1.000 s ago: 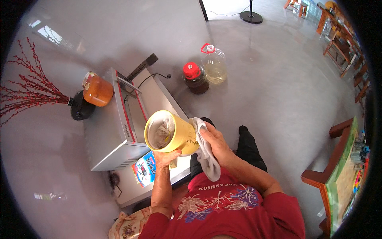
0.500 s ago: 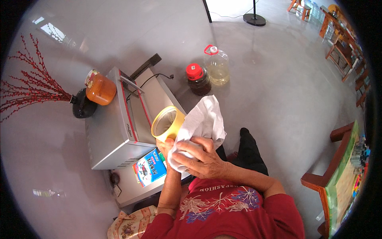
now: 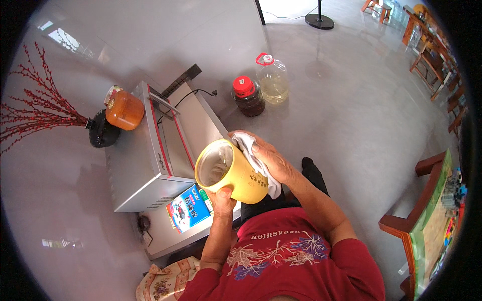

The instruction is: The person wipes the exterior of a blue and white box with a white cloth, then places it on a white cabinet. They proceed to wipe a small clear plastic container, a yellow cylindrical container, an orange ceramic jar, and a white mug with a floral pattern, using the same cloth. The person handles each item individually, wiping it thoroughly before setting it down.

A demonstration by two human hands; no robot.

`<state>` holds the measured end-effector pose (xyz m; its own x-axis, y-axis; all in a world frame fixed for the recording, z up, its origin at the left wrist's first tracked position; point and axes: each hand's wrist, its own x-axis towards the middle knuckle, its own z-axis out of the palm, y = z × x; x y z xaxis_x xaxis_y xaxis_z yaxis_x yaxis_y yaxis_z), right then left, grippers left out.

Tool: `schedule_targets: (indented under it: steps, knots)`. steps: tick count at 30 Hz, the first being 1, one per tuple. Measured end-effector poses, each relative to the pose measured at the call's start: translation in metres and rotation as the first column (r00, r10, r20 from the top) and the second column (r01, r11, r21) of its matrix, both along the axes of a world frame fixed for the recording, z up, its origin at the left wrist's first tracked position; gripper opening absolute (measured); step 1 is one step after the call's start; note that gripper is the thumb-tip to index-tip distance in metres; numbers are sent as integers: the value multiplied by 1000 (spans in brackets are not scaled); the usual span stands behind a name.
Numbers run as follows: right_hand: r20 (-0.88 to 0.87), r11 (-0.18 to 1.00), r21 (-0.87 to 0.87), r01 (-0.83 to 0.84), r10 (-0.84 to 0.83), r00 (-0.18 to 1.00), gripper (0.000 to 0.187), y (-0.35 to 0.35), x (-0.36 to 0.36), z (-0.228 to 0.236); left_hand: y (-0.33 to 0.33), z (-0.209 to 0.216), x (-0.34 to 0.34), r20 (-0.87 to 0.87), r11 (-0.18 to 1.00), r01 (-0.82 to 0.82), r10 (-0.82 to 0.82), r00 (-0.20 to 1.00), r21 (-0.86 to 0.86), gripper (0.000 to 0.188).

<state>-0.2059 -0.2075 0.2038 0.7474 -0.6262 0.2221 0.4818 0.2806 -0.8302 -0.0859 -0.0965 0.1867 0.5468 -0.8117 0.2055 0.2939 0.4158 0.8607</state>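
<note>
A person in a red shirt point(image 3: 296, 226) is holding up a yellow can point(image 3: 246, 183) in the middle, just past the belly. The can is leaning over, and its round mouth is facing up and toward the left. Something pale and shiny is sitting inside, but I cannot tell what it is. The left hand point(image 3: 221, 201) is gripping the can from the near left side, close to the mouth, and the thumb is lying on the yellow side. The right hand point(image 3: 271, 159) is curling around a white cloth point(image 3: 249, 149) and pressing it on the far right side of the can, so the cloth is sitting between that hand and the can. To the left, a white table point(image 3: 163, 242) is carrying a big silver box point(image 3: 135, 165) and a blue packet point(image 3: 188, 209), which is lying just on the near side of the box. An orange jar point(image 3: 124, 110) and a black vase point(image 3: 104, 131) are standing close together at the far left, and red twigs point(image 3: 50, 108) are poking out of the vase. Farther away, a dark jar with a red lid point(image 3: 249, 103) is standing on the grey floor point(image 3: 361, 100), just beside a clear jug point(image 3: 273, 88).
</note>
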Motion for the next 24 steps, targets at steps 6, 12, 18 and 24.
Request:
schedule_targets:
  steps: [6, 12, 18, 24]
  knots:
    - [94, 857, 513, -51, 3, 996, 44, 21, 5, -39, -4, -11, 9, 38, 985, -168, 166, 985, 48, 83]
    - [154, 571, 814, -108, -31, 988, 43, 40, 4, -45, -11, -16, 10, 309, 954, -297, 292, 905, -32, 82]
    - [-45, 677, 736, -9, 62, 997, 43, 56, -10, -51, -10, -34, 18, 505, 900, -433, 351, 788, 50, 85]
    - [-465, 852, 507, 128, 146, 873, 44, 58, -35, -74, 4, -39, -2, 417, 969, -232, 174, 892, 91, 82]
